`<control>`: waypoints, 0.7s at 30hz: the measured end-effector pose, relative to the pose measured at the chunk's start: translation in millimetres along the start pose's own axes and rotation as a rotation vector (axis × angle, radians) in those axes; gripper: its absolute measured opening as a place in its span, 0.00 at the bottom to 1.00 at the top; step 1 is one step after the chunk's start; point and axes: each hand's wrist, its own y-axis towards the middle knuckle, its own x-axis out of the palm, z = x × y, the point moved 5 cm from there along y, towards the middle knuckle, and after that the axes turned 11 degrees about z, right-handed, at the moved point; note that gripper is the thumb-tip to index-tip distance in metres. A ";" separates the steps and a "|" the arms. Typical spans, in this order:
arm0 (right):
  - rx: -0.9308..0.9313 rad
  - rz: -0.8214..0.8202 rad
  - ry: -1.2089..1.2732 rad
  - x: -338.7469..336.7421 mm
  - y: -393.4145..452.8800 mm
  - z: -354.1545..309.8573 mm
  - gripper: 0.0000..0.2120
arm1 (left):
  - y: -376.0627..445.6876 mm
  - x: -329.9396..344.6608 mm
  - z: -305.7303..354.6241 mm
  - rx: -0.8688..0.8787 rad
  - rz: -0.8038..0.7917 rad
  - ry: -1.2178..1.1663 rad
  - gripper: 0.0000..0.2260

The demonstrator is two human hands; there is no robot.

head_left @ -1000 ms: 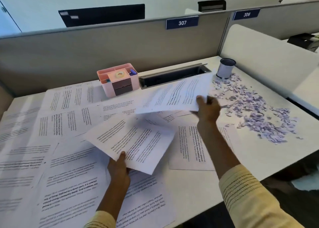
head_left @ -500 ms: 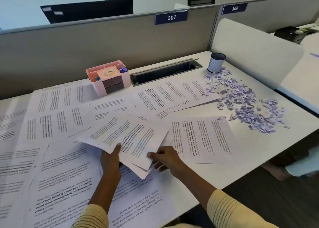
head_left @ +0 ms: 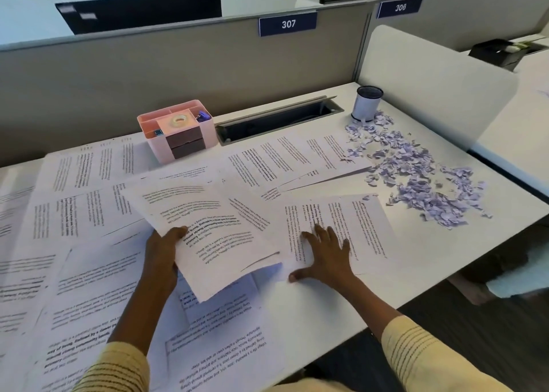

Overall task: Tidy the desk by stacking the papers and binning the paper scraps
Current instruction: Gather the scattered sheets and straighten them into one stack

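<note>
Both yellow-sleeved arms reached forward over the tabletop (head_left: pixel 341 311): the left hand (head_left: pixel 162 253) gripped a small sheaf of printed papers (head_left: pixel 208 231) by its edge, lifted and tilted, while the right hand (head_left: pixel 325 256) lay flat, fingers spread, on another printed sheet (head_left: pixel 356 228). Farther back, paper scraps (head_left: pixel 416 180) lay scattered beside a small cylindrical bin (head_left: pixel 367 103), and a pink organizer (head_left: pixel 175 130) held a tape roll (head_left: pixel 178 120).
</note>
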 end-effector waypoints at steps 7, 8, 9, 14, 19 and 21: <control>-0.039 0.336 0.178 -18.5 8.3 5.4 0.16 | 5.1 -32.1 -10.1 -0.122 -0.121 0.137 0.18; -0.057 0.411 0.199 -26.8 9.0 6.3 0.12 | 5.0 -37.1 -12.7 -0.130 -0.124 0.150 0.17; -0.078 0.458 0.205 -35.9 10.0 6.5 0.10 | 4.9 -41.1 -15.0 -0.134 -0.127 0.157 0.17; -0.164 0.613 0.220 -88.5 24.2 5.3 0.21 | 6.0 -52.9 -27.9 -0.159 -0.121 0.134 0.18; -0.163 0.730 0.201 -136.8 44.8 -0.2 0.27 | 6.4 -51.8 -32.1 -0.165 -0.151 0.077 0.21; -0.169 0.798 0.216 -158.2 50.1 -7.7 0.27 | 5.6 -49.9 -33.0 -0.176 -0.171 0.060 0.21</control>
